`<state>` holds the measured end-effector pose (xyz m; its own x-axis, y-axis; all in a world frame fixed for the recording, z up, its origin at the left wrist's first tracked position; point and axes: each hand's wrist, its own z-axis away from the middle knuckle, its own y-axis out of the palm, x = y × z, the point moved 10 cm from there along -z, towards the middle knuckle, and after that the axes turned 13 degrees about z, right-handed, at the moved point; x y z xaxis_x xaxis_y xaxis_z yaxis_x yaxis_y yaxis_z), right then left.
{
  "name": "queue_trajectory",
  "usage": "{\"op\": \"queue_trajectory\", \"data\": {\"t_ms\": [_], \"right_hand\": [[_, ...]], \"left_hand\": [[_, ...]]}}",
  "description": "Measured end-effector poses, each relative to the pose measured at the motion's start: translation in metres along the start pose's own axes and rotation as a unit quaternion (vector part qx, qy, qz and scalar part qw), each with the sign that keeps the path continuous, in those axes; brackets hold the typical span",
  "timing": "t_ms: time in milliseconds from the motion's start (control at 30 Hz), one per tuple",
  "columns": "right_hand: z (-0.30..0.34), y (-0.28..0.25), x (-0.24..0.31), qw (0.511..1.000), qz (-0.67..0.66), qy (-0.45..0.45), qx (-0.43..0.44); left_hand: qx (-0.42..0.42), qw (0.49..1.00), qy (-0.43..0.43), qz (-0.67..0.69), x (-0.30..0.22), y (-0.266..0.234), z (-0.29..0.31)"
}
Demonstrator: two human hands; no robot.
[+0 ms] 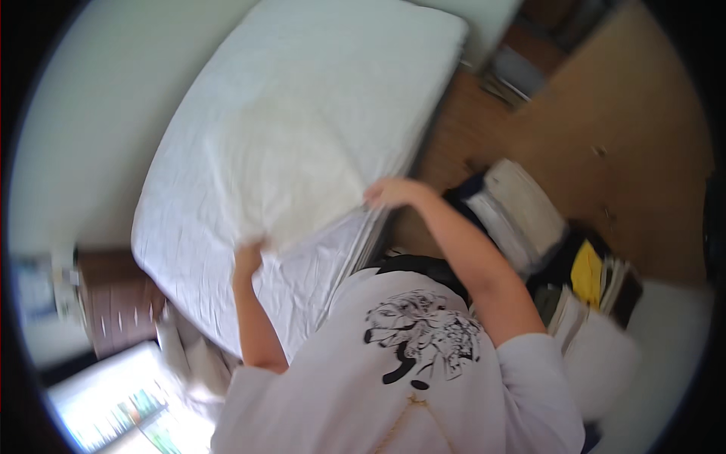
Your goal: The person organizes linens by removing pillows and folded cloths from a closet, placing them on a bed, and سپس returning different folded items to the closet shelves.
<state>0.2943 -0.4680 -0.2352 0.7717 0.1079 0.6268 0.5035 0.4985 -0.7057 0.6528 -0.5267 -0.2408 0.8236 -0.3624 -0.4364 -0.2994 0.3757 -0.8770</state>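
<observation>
A cream pillow (291, 174), blurred by motion, is held over the bed by its near edge; whether it lies on the sheet or hangs just above it I cannot tell. My left hand (249, 253) is closed on the pillow's near left corner. On the right corner, close to the bed's side, the fingers of my right hand (386, 194) are pinched. Beneath the pillow, a white fitted sheet (363, 68) covers the mattress, with wrinkles at the near end.
Stacks of folded cloth (525, 204) stand right of the bed, one with a yellow piece (587, 274). A wooden door (605, 144) rises behind them. At the left are a brown drawer cabinet (119, 299), a beige curtain (193, 352) and a bright window (121, 401).
</observation>
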Motion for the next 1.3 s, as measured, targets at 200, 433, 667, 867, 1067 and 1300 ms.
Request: {"op": "queue_trajectory", "data": {"t_ms": [200,433,667,867,1067,1300], "right_hand": [[0.169,0.018,-0.104,0.953,-0.17,0.139,-0.21],[0.625,0.025,-0.075,0.452,0.08,0.558,-0.692],[0.828,0.263,0.099,0.073,0.111,0.836,-0.533],[0.834,0.33,0.1,0.009,-0.045,0.737,-0.674],[0.817,0.335,0.09,0.02,-0.181,0.68,-0.71],[0.813,0.241,0.086,0.187,0.08,0.827,-0.524]], "left_hand": [[0.405,0.892,-0.105,0.172,-0.06,0.211,0.009],[0.419,0.844,0.266,0.205,-0.382,0.236,-0.142],[0.481,0.674,0.523,0.201,-0.766,0.273,0.065],[0.562,0.6,0.524,0.226,-0.876,0.394,0.253],[0.461,0.772,0.419,0.124,-0.919,0.428,0.269],[0.742,0.583,0.125,0.307,-0.914,0.428,0.287]]}}
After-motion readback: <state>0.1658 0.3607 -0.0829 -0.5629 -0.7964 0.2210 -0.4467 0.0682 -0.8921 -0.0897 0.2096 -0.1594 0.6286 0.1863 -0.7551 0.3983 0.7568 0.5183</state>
